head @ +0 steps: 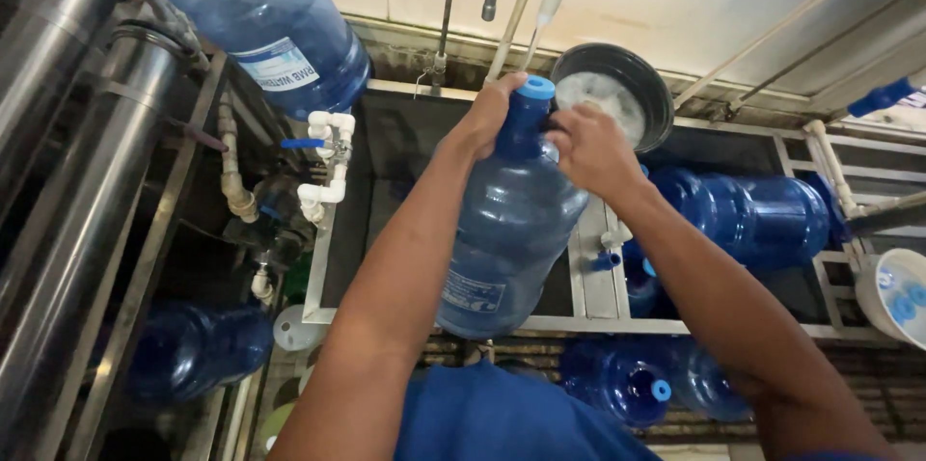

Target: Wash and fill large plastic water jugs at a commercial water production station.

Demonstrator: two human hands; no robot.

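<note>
Water jug point(511, 230), blue, held upright above steel trough point(588, 273), near its front rim. Left hand point(485, 114) wrapped round neck; right hand point(590, 148) closed beside blue cap point(535, 88). Black bucket point(617, 90) just behind. Second jug point(748, 215) lies right in trough, another point(265, 22) hangs upper left. Steel cylinders point(68, 152) crowd left; tiled wall behind.

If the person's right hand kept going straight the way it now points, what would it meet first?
The right hand points left at the neck of the big blue bottle, just under its light blue cap; it already touches there, so the neck comes first.
</note>
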